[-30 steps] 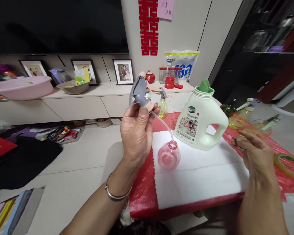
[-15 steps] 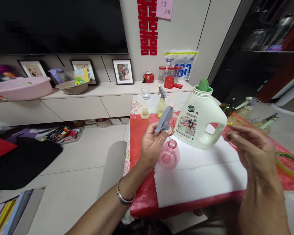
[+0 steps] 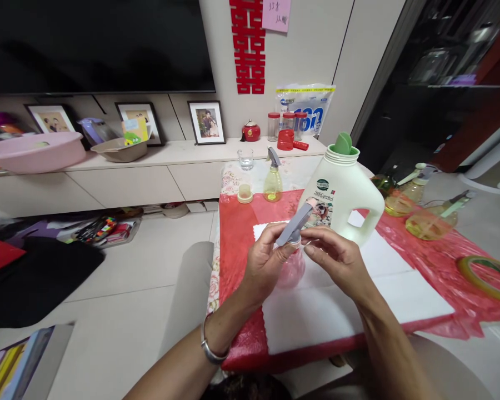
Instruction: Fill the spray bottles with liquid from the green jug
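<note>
A grey spray head (image 3: 296, 223) with a pale pink nozzle sits over the mouth of a translucent pink bottle (image 3: 290, 273). My left hand (image 3: 269, 258) is closed around the spray head from the left. From the right, the thumb and fingertips of my right hand (image 3: 337, 256) pinch at its collar. My fingers hide most of the bottle's neck, so how far the collar is seated does not show. Under the bottle lies a white cloth (image 3: 316, 328). Just behind my hands stands a large pale-green detergent jug (image 3: 358, 189) with a green spout.
A yellow spray bottle (image 3: 273, 180), a cream cap (image 3: 245, 193) and a glass cup (image 3: 245, 159) stand toward the back. Red plastic sheeting (image 3: 237, 239) covers the table. At right lie more spray bottles (image 3: 431, 222) and a tape roll (image 3: 489, 278).
My right hand has moved left from the table's right side to the spray head. The spray head has come down onto the bottle's mouth, its nozzle swung toward the right.
</note>
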`<control>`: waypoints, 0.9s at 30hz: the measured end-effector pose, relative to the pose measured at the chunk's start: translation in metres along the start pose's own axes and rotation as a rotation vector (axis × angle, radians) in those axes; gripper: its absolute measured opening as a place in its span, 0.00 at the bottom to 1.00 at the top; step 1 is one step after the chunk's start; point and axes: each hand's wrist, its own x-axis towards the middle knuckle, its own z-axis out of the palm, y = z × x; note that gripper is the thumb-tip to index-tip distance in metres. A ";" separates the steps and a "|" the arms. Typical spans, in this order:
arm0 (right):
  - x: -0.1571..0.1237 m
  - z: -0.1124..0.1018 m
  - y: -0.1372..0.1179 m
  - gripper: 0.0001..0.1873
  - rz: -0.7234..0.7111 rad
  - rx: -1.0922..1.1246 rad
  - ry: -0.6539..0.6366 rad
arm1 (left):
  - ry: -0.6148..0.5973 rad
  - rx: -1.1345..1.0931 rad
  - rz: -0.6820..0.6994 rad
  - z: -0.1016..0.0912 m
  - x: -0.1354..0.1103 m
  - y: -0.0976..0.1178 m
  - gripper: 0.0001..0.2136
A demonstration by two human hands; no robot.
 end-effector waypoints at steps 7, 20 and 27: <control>0.003 0.009 0.005 0.11 -0.031 0.007 -0.019 | 0.004 -0.112 -0.062 0.005 0.006 0.005 0.17; 0.002 0.009 0.007 0.12 -0.012 -0.002 0.007 | 0.012 -0.006 -0.075 -0.001 -0.001 -0.001 0.14; 0.001 0.012 0.005 0.10 -0.036 -0.012 0.009 | 0.022 0.155 0.055 -0.001 -0.005 -0.002 0.10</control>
